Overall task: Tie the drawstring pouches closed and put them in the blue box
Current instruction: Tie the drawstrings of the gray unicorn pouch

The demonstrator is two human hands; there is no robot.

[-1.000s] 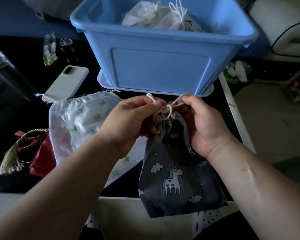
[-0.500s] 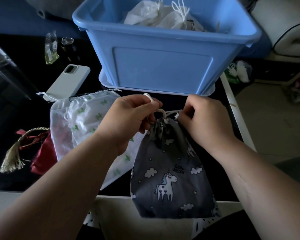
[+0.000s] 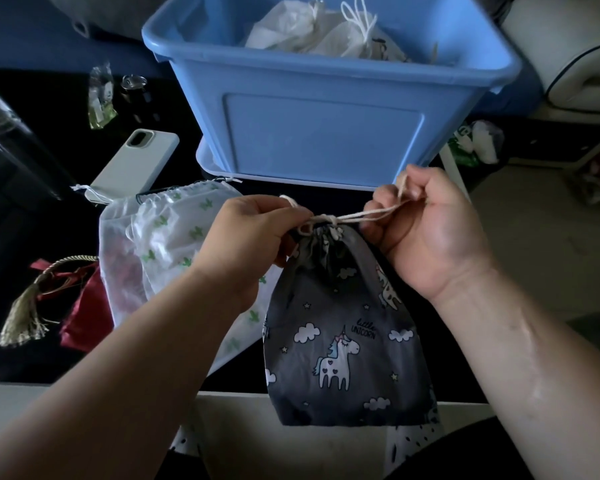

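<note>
Grey unicorn-print fabric drawstring pouch (image 3: 343, 334) hangs cinched; left hand (image 3: 253, 237) and right hand (image 3: 426, 230) each pinch its cream cord (image 3: 364, 216), before the blue plastic box (image 3: 323, 133).

White-cased smartphone (image 3: 137, 161) lies camera-side up, left of centre, on black tabletop (image 3: 66, 233); small clear plastic packet (image 3: 99, 98) upper left.

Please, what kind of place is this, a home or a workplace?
Probably a home, perhaps a living room: a phone lies on a dark glossy table, and what looks like a pale cushioned seat stands at the far right.
</note>
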